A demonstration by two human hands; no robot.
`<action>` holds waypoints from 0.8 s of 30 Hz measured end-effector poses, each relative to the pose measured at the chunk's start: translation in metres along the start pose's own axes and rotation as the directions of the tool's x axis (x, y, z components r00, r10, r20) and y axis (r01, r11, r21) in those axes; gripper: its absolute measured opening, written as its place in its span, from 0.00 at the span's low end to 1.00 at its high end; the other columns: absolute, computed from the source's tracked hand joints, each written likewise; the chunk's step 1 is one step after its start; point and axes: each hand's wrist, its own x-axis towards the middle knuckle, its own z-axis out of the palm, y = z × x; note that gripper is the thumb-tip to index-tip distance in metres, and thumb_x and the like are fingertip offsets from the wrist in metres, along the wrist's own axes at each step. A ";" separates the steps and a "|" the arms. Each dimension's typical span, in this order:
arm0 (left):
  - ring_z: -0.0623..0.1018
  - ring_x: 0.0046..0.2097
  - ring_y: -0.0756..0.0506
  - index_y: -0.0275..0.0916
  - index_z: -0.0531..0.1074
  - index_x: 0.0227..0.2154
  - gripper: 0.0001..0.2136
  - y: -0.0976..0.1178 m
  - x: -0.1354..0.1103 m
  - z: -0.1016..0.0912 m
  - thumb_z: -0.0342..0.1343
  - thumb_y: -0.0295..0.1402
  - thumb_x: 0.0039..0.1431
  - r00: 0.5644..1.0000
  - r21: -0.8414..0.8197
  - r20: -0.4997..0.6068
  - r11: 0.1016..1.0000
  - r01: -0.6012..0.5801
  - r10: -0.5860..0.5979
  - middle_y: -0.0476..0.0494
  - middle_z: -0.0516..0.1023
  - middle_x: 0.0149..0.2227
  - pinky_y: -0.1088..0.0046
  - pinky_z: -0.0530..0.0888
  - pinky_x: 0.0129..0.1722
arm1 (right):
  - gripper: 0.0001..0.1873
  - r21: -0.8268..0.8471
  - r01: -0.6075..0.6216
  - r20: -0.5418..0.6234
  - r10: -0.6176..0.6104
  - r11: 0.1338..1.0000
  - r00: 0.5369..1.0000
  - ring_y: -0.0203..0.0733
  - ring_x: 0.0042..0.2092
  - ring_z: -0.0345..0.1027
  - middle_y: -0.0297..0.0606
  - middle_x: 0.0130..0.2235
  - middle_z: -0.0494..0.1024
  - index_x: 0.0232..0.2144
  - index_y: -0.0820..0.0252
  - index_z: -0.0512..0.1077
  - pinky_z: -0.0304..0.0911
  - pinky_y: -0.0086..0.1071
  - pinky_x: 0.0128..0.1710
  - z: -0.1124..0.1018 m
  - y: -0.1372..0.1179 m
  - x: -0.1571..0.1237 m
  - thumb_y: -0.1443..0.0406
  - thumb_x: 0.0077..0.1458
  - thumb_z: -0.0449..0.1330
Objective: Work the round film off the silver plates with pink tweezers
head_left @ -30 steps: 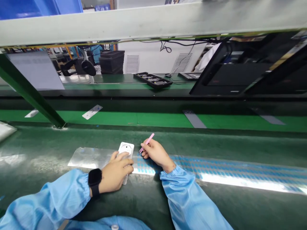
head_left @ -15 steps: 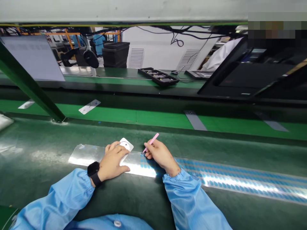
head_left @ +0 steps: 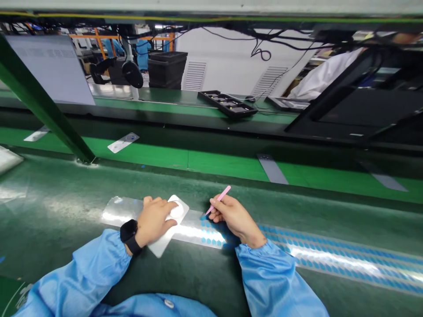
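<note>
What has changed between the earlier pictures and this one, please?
The white panel has turned clockwise under the left hand, its far end swinging rightward. The right hand still holds the pink tweezers at the blue dots.

Left hand [head_left: 153,222] on white panel [head_left: 163,241] — right hand [head_left: 236,218] gripping pink tweezers [head_left: 220,198].

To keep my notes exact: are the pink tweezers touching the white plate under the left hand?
Apart. The head view shows the pink tweezers, in the right hand, to the right of the white plate, with clear film visible between them.
</note>
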 end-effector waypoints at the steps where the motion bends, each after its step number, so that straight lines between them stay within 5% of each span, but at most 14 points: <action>1: 0.73 0.45 0.39 0.43 0.72 0.46 0.16 0.000 -0.001 0.000 0.61 0.34 0.53 1.000 -0.003 0.012 1.000 -0.016 0.016 0.44 0.79 0.39 0.56 0.60 0.46 | 0.13 0.002 -0.002 -0.003 0.002 1.000 1.000 0.29 0.16 0.66 0.32 0.14 0.73 0.19 0.61 0.66 0.62 0.20 0.17 0.000 0.000 0.000 0.63 0.51 0.62; 7: 0.57 0.62 0.33 0.47 0.69 0.50 0.27 -0.008 0.000 -0.009 0.66 0.31 0.45 0.995 -0.028 0.084 0.999 -0.043 0.045 0.44 0.68 0.59 0.51 0.55 0.53 | 0.13 0.024 0.004 0.001 -0.004 1.000 1.000 0.30 0.16 0.66 0.32 0.14 0.72 0.18 0.61 0.66 0.62 0.20 0.17 0.001 -0.002 0.001 0.63 0.50 0.62; 18: 0.64 0.56 0.35 0.45 0.70 0.48 0.29 0.002 -0.011 0.010 0.70 0.38 0.40 0.999 -0.124 0.032 0.992 -0.038 0.042 0.45 0.76 0.50 0.56 0.58 0.50 | 0.17 -0.018 0.068 -0.026 -0.068 0.998 0.997 0.31 0.17 0.66 0.32 0.15 0.72 0.20 0.60 0.66 0.62 0.23 0.17 0.002 0.001 -0.002 0.54 0.44 0.65; 24: 0.62 0.59 0.35 0.47 0.66 0.51 0.32 0.002 -0.012 0.017 0.70 0.39 0.41 0.996 -0.142 0.058 0.988 -0.065 0.074 0.45 0.76 0.51 0.55 0.55 0.52 | 0.21 -0.050 0.138 0.054 -0.136 0.989 0.989 0.33 0.17 0.66 0.31 0.17 0.73 0.24 0.59 0.66 0.62 0.25 0.17 0.040 0.005 -0.016 0.49 0.44 0.63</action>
